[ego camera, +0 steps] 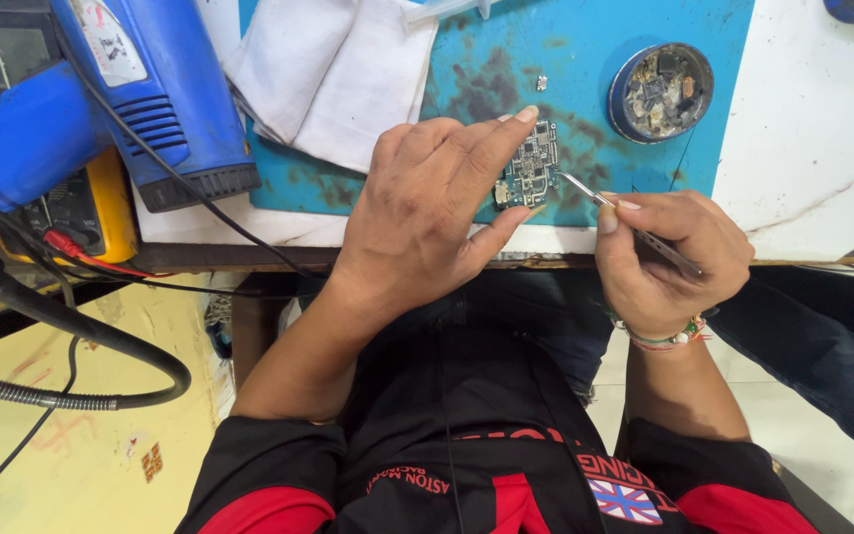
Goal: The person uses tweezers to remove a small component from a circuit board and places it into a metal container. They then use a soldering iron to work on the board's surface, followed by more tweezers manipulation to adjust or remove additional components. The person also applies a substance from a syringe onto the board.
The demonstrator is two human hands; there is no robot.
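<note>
A: Where do we have the circuit board (529, 165) right now?

B: We hold it on the blue mat (585, 59), just at the mat's near edge. Our left hand (427, 213) pinches it: the forefinger lies along its top, the thumb presses under its lower edge, so those fingers are clamped on the board.

A: And our right hand (666, 259)?

B: It sits just right of the board, off the mat's near edge, fingers closed around the metal tweezers (635, 227). The tweezers' tip touches the board's right side. We cannot tell whether the tip grips anything.

A: What else lies around the mat?

B: On its far right part stands a round tin (660, 91) full of small parts. A white cloth (333, 69) overlaps the mat's left end. Left of the mat rests the blue hot-air gun (150, 89), with a yellow meter (101, 203) beside it and black cables (101, 341) hanging below the bench (822, 138) edge.
</note>
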